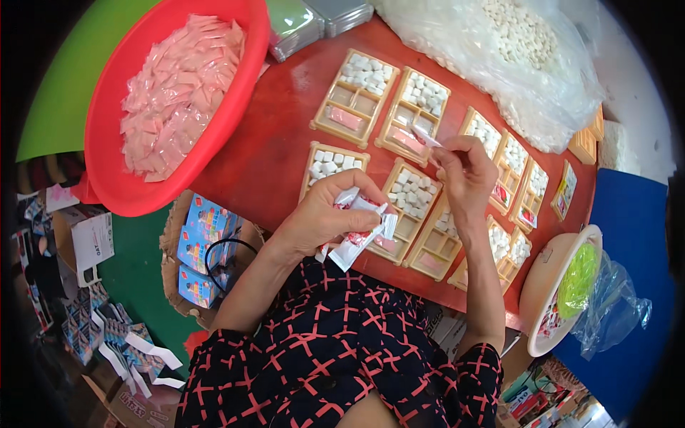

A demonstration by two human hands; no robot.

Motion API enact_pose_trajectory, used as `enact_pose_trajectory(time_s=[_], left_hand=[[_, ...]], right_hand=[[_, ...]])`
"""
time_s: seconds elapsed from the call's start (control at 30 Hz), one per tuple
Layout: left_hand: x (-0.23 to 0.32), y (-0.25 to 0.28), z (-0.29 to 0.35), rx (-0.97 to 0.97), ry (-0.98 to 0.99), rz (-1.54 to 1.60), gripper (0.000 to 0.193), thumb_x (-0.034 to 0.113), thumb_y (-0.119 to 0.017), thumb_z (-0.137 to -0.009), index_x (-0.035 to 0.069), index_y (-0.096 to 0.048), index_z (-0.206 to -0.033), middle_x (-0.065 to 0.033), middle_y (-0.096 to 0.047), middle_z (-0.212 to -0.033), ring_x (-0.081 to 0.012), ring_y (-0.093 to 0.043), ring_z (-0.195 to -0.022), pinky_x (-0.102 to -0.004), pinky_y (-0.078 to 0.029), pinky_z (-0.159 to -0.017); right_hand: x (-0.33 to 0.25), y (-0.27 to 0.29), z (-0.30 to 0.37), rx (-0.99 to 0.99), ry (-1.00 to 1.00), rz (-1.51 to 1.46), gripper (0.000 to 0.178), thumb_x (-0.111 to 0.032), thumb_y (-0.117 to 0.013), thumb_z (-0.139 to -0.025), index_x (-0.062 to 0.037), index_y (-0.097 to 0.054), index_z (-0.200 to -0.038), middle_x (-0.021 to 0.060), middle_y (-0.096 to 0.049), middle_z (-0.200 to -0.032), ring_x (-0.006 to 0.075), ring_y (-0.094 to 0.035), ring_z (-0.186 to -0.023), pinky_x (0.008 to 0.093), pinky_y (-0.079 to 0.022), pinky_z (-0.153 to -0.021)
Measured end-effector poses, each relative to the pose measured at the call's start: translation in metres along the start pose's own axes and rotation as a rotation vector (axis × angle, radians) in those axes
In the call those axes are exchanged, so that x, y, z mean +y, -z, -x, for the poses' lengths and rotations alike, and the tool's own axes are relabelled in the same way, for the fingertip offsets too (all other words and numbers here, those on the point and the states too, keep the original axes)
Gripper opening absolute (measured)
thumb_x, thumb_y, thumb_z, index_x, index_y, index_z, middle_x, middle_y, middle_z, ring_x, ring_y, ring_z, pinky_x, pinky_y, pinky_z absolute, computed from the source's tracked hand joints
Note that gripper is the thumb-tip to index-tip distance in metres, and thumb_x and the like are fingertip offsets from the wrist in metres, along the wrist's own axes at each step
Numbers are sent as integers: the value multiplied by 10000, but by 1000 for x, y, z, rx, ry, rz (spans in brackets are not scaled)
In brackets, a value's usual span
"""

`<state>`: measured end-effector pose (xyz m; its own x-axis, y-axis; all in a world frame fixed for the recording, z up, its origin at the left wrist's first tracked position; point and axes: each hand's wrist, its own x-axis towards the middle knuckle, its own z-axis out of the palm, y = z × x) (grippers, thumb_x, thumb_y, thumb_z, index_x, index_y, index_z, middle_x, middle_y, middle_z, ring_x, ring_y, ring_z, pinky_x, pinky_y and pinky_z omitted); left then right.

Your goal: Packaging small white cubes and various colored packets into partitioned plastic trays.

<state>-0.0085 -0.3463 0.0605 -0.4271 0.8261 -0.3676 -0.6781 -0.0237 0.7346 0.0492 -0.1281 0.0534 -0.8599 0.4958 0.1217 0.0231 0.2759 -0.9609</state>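
Observation:
My left hand [310, 225] is closed around a small bunch of white-and-red sachets [351, 248], held just in front of my body. Over the trays, my right hand [467, 167] pinches one small pale sachet [426, 135] between thumb and fingertips. Below that sachet lies a tan divided tray [389, 139] with white cubes in its far part and a flat pink packet [407, 140] in its near part. A similar tray [317, 107] stands to its left, also with white cubes and a pink packet. My left hand partly hides another tray of cubes [335, 160].
More filled trays [524, 189] stand to the right on the red table [250, 157]. A red basin [260, 50] of pink packets sits at the left, a large clear bag [457, 53] of white cubes at the back. A cream basin [531, 285] stands right; a carton [171, 242] of blue boxes is left.

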Motion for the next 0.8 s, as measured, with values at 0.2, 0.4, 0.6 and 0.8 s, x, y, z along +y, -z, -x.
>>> enact_pose_trajectory(time_s=[0.2, 0.4, 0.6, 0.8], left_hand=[[9, 13, -1, 142, -120, 298, 201, 3, -614, -761, 74, -533, -931, -107, -614, -964, -146, -617, -746, -245, -529, -634], [7, 15, -8, 90, -217, 423, 186, -20, -598, -800, 54, -564, -967, -101, -635, -1000, -118, -624, -813, -245, -536, -692], [1, 8, 2, 177, -385, -169, 184, -63, -580, -787, 35, -520, -930, -139, -625, -1014, -140, -599, -903, -284, -484, -797], [4, 17, 12, 292, -309, 159, 199, -52, -562, -779, 66, -499, -927, -117, -609, -963, -116, -584, -717, -226, -492, -607]], right_hand=[[0, 1, -18, -262, 805, 879, 195, 76, -635, -655, -39, -600, -809, 65, -626, -828, 197, -610, -698, 292, -481, -560], [-40, -19, 6, -237, 556, 625, 193, 1, -646, -727, -45, -617, -911, 62, -629, -882, 192, -597, -765, 295, -486, -634], [-61, -47, 31, -384, -579, -448, 195, -6, -607, -813, -3, -570, -1005, 35, -610, -848, 79, -568, -717, 212, -474, -606], [-42, -36, 22, -225, -488, -331, 199, 10, -587, -811, -3, -577, -1010, 19, -585, -761, 70, -553, -601, 192, -458, -543]])
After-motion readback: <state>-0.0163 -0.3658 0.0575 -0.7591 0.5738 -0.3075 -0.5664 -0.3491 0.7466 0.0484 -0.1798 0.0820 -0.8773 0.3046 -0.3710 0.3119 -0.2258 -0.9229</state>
